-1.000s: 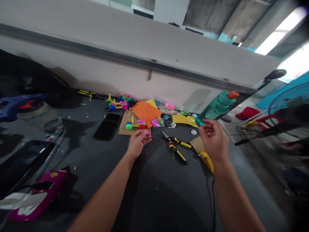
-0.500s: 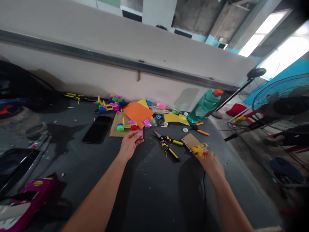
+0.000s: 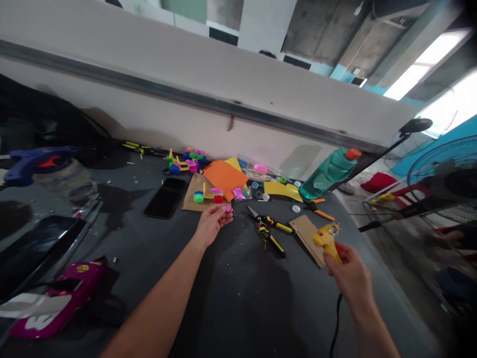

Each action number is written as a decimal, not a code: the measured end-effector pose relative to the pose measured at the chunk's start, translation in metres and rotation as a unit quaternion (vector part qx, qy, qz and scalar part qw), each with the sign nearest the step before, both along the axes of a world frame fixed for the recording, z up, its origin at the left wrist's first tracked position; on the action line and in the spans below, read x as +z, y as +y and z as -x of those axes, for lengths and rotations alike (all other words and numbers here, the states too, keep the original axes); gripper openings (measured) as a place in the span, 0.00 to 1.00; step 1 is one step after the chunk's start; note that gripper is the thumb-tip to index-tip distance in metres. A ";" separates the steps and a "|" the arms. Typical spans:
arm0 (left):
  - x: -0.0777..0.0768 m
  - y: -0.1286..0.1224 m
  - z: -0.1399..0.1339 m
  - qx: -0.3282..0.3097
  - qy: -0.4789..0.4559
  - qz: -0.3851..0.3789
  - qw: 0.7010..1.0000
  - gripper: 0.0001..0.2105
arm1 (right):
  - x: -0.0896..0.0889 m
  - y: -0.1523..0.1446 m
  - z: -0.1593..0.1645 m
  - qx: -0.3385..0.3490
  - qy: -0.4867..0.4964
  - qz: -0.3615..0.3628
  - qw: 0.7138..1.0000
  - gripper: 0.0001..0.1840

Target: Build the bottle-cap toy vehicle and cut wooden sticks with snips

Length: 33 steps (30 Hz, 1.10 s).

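My left hand pinches a small pink piece, too small to identify further. Just beyond it, a little toy with green and red wheels rests on a brown cardboard sheet. My right hand is wrapped around the handle of a yellow hot glue gun, whose black cord trails down toward me. The gun is raised over the right edge of a folded cardboard piece. Between my hands lie yellow-and-black cutters.
A teal bottle leans at the back right near orange-handled pliers. Orange paper lies at the back centre. Left of it are a black phone, a blue glue gun and a magenta device. A fan stands beyond the table.
My right hand has lifted the glue gun off the folded cardboard and tilted it up, nearer to me. My left hand still pinches the pink piece. The view has shifted slightly left.
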State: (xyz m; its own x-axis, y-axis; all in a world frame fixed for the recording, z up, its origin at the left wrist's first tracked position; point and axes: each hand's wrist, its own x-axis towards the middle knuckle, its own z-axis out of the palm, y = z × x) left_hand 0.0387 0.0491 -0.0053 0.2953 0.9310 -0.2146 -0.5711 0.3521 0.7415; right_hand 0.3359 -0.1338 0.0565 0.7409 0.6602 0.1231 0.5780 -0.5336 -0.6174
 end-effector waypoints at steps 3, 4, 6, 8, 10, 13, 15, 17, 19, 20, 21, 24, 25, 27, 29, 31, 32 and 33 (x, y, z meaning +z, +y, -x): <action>-0.001 0.000 0.001 -0.002 -0.006 -0.002 1.000 0.09 | 0.031 0.007 0.046 0.067 0.197 -0.147 0.967 0.30; -0.001 0.000 0.001 -0.003 -0.008 -0.005 1.000 0.10 | 0.039 0.012 0.063 0.083 0.247 -0.175 0.950 0.27; -0.001 -0.001 0.002 -0.005 -0.011 -0.010 1.000 0.10 | 0.043 0.027 0.097 0.174 0.384 -0.223 0.879 0.19; 0.000 -0.002 0.003 -0.007 -0.013 -0.013 1.000 0.10 | 0.035 0.043 0.127 0.249 0.491 -0.246 0.798 0.17; 0.001 -0.002 0.004 -0.004 -0.016 -0.013 1.000 0.10 | 0.019 0.057 0.149 0.276 0.554 -0.234 0.750 0.16; 0.001 -0.001 0.005 0.003 -0.017 -0.014 1.000 0.11 | -0.008 0.069 0.165 0.251 0.598 -0.225 0.727 0.14; 0.000 0.000 0.004 0.004 -0.011 -0.008 1.000 0.11 | -0.021 0.071 0.167 0.231 0.608 -0.232 0.723 0.11; -0.001 0.000 0.002 0.006 -0.002 -0.002 1.000 0.11 | -0.029 0.071 0.166 0.235 0.611 -0.236 0.718 0.10; -0.002 0.000 0.000 0.009 0.010 -0.003 1.000 0.11 | -0.033 0.070 0.165 0.249 0.609 -0.236 0.715 0.11; -0.002 0.000 0.000 0.008 0.017 -0.005 1.000 0.11 | -0.034 0.070 0.165 0.254 0.607 -0.235 0.716 0.11; -0.003 0.000 -0.001 0.007 0.024 -0.007 1.000 0.11 | -0.036 0.070 0.165 0.257 0.604 -0.233 0.717 0.12; -0.005 -0.001 -0.002 0.000 0.038 -0.008 0.999 0.11 | -0.040 0.070 0.168 0.258 0.598 -0.218 0.727 0.13; -0.006 -0.001 -0.002 -0.002 0.039 -0.008 0.999 0.11 | -0.041 0.070 0.169 0.258 0.597 -0.211 0.730 0.14; -0.006 -0.001 -0.002 -0.005 0.038 -0.012 0.999 0.11 | -0.043 0.070 0.171 0.261 0.596 -0.197 0.734 0.15; -0.007 -0.001 -0.002 -0.003 0.037 -0.016 0.999 0.11 | -0.044 0.069 0.172 0.263 0.594 -0.188 0.736 0.16; -0.007 -0.001 -0.003 -0.002 0.039 -0.018 0.999 0.11 | -0.044 0.069 0.172 0.262 0.592 -0.185 0.740 0.17; -0.007 -0.001 -0.003 -0.002 0.041 -0.017 0.999 0.11 | -0.045 0.070 0.172 0.262 0.590 -0.185 0.741 0.17; -0.007 -0.001 -0.003 -0.002 0.042 -0.017 0.999 0.11 | -0.045 0.070 0.172 0.261 0.589 -0.185 0.742 0.17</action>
